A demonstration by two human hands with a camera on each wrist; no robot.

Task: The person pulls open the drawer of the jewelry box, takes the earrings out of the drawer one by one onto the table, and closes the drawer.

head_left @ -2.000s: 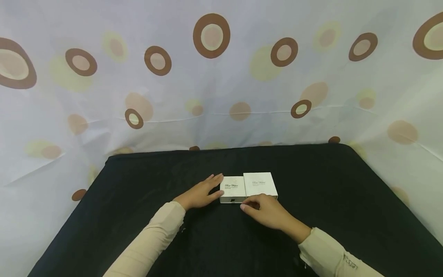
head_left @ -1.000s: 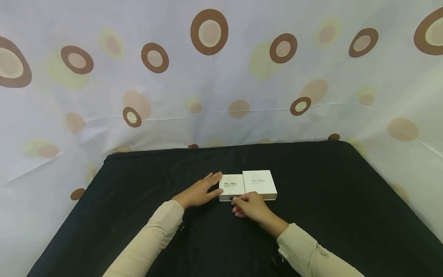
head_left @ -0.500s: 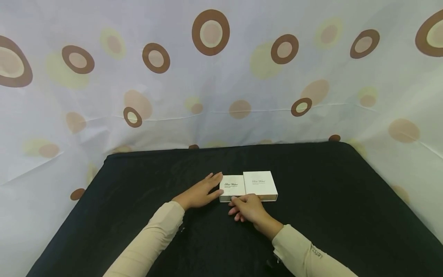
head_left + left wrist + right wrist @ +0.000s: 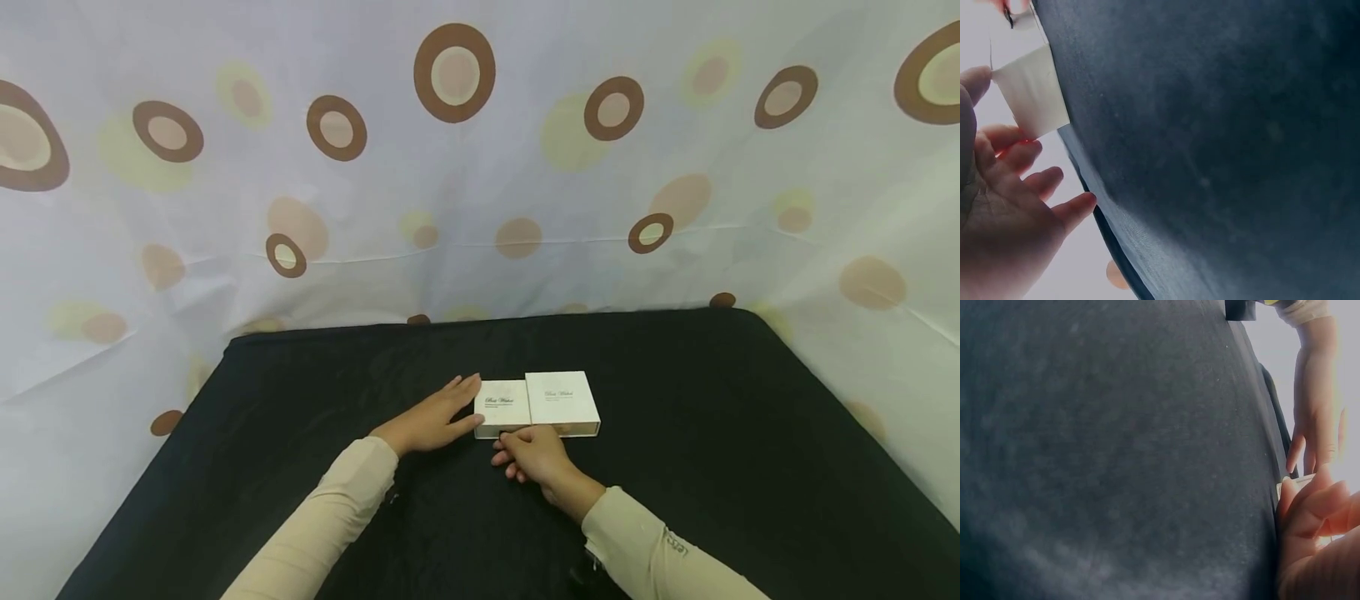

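Observation:
Two white lidded boxes printed "Best Wishes" sit side by side on a black cloth, a smaller one [image 4: 506,407] on the left and a larger one [image 4: 564,400] on the right. My left hand [image 4: 433,423] has its fingers spread, with thumb and index fingertips at the small box's left edge; the left wrist view shows them at the corners of its side face [image 4: 1032,94]. My right hand [image 4: 536,454] pinches a short black pull tab [image 4: 1009,17] on the small box's front face. Its other fingers curl below, and it overlaps the larger box's front corner.
Black cloth [image 4: 375,367] covers the table, reaching a back edge just behind the boxes. A pale curtain [image 4: 465,183] with brown and yellow circles hangs behind and at both sides.
My right hand has moved left from the front of the larger box to the small box's tab and pinched it. The left hand and both boxes stay in place.

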